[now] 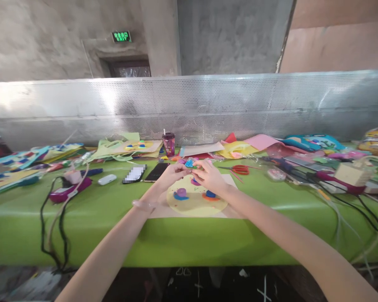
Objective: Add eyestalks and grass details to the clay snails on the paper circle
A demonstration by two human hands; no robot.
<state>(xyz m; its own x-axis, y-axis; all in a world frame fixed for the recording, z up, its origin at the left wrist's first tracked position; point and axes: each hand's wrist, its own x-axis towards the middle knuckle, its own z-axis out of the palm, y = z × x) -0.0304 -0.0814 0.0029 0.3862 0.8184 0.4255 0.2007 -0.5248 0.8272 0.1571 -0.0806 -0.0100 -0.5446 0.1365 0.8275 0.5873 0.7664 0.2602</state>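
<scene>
A concrete room with a perforated metal panel running behind a long green table (82, 218) strewn with coloured paper. The left hand (171, 174) and right hand (209, 176) meet fingertip to fingertip, both pinching a small blue piece (189, 162) that is held just off the table.

Directly under the grip lies a yellow disc (195, 206) with coloured shapes already on it. The work looks to be at the handling stage, with the piece not yet laid down. Placing it would call for a short, careful drop onto a bare part of the disc.

A phone (156, 171) sits close left of the grip and scissors (240, 169) are near on the right. A cup (168, 144) stands beyond. Between the disc and the table's front edge the cloth is bare, while black cables (52, 222) trail well off to the left.
</scene>
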